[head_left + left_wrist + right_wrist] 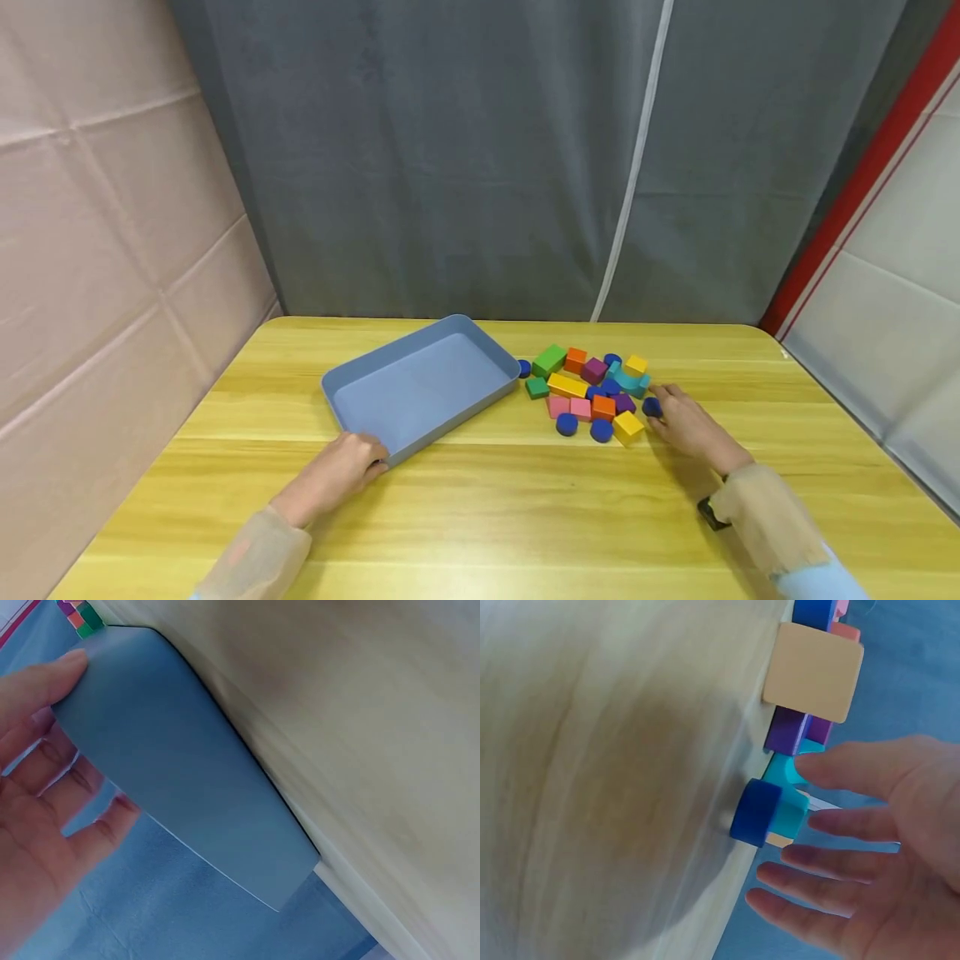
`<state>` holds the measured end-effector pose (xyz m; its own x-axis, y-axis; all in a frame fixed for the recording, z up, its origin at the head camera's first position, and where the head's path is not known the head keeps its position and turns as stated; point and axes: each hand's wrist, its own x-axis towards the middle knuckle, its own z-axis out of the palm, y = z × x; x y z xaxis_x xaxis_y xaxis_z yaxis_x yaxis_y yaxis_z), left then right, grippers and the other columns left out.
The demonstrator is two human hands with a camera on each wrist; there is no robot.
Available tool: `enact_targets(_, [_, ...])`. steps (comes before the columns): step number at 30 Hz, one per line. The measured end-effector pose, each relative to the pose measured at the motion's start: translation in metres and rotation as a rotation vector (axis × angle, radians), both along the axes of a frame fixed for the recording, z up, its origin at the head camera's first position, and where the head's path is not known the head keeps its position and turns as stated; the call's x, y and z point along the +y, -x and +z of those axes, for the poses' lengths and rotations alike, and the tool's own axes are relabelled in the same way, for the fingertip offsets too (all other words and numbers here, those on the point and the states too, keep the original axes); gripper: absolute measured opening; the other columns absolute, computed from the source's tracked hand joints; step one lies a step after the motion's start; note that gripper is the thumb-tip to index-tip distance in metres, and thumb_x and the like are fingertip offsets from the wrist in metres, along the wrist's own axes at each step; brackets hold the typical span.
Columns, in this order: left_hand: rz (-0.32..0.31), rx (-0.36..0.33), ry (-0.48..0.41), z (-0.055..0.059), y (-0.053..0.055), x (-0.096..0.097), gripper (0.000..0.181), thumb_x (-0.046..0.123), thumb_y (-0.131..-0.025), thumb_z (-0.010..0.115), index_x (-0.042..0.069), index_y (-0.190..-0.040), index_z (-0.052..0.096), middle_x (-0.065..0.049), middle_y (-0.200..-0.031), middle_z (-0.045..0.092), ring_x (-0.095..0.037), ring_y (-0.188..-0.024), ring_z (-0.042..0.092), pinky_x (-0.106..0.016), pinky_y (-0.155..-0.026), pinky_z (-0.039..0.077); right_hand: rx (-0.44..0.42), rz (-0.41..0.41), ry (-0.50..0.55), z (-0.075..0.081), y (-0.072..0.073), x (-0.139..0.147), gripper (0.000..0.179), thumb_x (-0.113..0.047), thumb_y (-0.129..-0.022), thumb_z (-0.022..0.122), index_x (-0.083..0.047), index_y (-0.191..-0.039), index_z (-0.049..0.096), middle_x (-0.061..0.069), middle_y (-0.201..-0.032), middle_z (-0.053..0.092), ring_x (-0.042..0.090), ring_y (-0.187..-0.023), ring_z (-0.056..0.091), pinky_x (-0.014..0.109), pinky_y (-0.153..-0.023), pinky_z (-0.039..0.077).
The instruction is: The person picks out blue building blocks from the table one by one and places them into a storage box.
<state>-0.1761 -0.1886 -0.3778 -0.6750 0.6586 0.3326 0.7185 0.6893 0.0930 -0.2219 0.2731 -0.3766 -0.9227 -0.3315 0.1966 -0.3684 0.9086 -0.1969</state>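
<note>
A shallow blue-grey tray [422, 379] lies at an angle on the table. My left hand [339, 471] grips its near corner; in the left wrist view the thumb lies on the outer wall [180, 765] and the fingers reach over the rim. Right of the tray sits a group of coloured wooden blocks, with a yellow block [628, 427] at its near right. My right hand [692, 429] is beside a round blue block [652, 407] at the group's right edge. Its fingers are spread and loosely bent around that block, which stands apart from the fingertips in the right wrist view.
Among the blocks are a green one [550, 360], a teal arch [628, 381], pink squares [581, 409] and several blue rounds. Another blue round [524, 368] sits against the tray's right side. A grey curtain [450, 167] hangs behind the wooden table [480, 525].
</note>
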Motion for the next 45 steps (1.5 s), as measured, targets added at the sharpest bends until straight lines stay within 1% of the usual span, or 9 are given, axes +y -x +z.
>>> enact_targets(5, [0.003,-0.040,0.009,0.002,-0.004,0.004,0.019,0.007,-0.073,0.067,0.014,-0.061,0.054,0.007,-0.062,0.052,-0.007,-0.057,0.048,-0.022,-0.051,0.042,-0.013,0.012,-0.012,-0.004,0.003,0.002,0.041,-0.001,-0.075,0.064,0.019,-0.108,0.049,0.035,-0.100,0.051,0.045,-0.088,0.054,0.050,-0.073,0.047])
enact_targets(11, [-0.018,-0.071,-0.009,0.003,-0.010,0.012,0.022,0.006,-0.074,0.065,0.014,-0.059,0.051,0.009,-0.059,0.046,-0.003,-0.055,0.039,-0.018,-0.049,0.037,-0.019,0.031,-0.024,-0.006,0.006,0.002,0.034,0.000,-0.075,0.064,0.015,-0.103,0.053,0.028,-0.091,0.056,0.040,-0.082,0.057,0.048,-0.070,0.049])
enact_targets(18, [-0.077,-0.046,-0.004,0.002,-0.015,0.021,0.024,0.004,-0.072,0.066,0.013,-0.057,0.050,0.007,-0.058,0.050,-0.003,-0.054,0.042,-0.016,-0.048,0.039,-0.010,0.049,-0.027,-0.007,0.008,0.003,0.030,0.000,-0.075,0.064,0.013,-0.101,0.055,0.020,-0.082,0.056,0.031,-0.073,0.057,0.042,-0.062,0.050])
enact_targets(23, [-0.111,-0.064,-0.021,0.003,-0.020,0.030,0.026,0.003,-0.073,0.064,0.014,-0.055,0.048,0.008,-0.056,0.049,-0.001,-0.052,0.040,-0.013,-0.047,0.037,-0.004,0.044,-0.025,-0.009,0.010,0.003,0.029,-0.001,-0.075,0.065,0.012,-0.099,0.056,0.018,-0.078,0.055,0.025,-0.068,0.055,0.038,-0.058,0.049])
enact_targets(27, [-0.131,-0.055,-0.018,0.004,-0.024,0.038,0.027,0.004,-0.072,0.064,0.014,-0.054,0.047,0.009,-0.054,0.047,0.000,-0.049,0.039,-0.012,-0.045,0.035,-0.003,0.041,-0.024,-0.011,0.011,0.004,0.029,-0.001,-0.075,0.065,0.012,-0.099,0.056,0.017,-0.077,0.054,0.022,-0.066,0.053,0.036,-0.057,0.048])
enact_targets(30, [-0.126,-0.013,0.001,0.004,-0.024,0.046,0.027,0.005,-0.069,0.065,0.014,-0.051,0.048,0.008,-0.051,0.046,-0.001,-0.046,0.038,-0.014,-0.043,0.034,-0.004,0.039,-0.021,-0.011,0.012,0.004,0.028,-0.001,-0.074,0.066,0.011,-0.098,0.056,0.016,-0.077,0.054,0.021,-0.065,0.051,0.036,-0.057,0.047])
enact_targets(34, [-0.087,0.038,0.022,0.003,-0.026,0.057,0.029,0.005,-0.065,0.066,0.014,-0.047,0.045,0.007,-0.046,0.045,-0.004,-0.042,0.038,-0.019,-0.039,0.032,0.003,0.040,-0.015,-0.010,0.012,0.004,0.027,0.001,-0.073,0.066,0.011,-0.096,0.057,0.016,-0.076,0.053,0.021,-0.064,0.050,0.035,-0.056,0.047])
enact_targets(39, [-0.031,0.009,0.019,0.003,-0.028,0.071,0.028,0.006,-0.065,0.065,0.012,-0.045,0.047,0.006,-0.044,0.044,-0.006,-0.041,0.037,-0.021,-0.038,0.033,0.006,0.045,-0.012,-0.008,0.011,0.003,0.027,0.001,-0.071,0.067,0.012,-0.094,0.056,0.017,-0.077,0.054,0.022,-0.065,0.050,0.037,-0.058,0.048])
enact_targets(45, [-0.016,-0.056,-0.006,0.004,-0.031,0.082,0.028,0.004,-0.068,0.065,0.011,-0.047,0.048,0.006,-0.044,0.042,-0.003,-0.043,0.033,-0.017,-0.039,0.032,-0.001,0.041,-0.001,-0.008,0.010,0.003,0.028,0.001,-0.071,0.067,0.013,-0.093,0.054,0.017,-0.077,0.053,0.023,-0.066,0.051,0.038,-0.059,0.049])
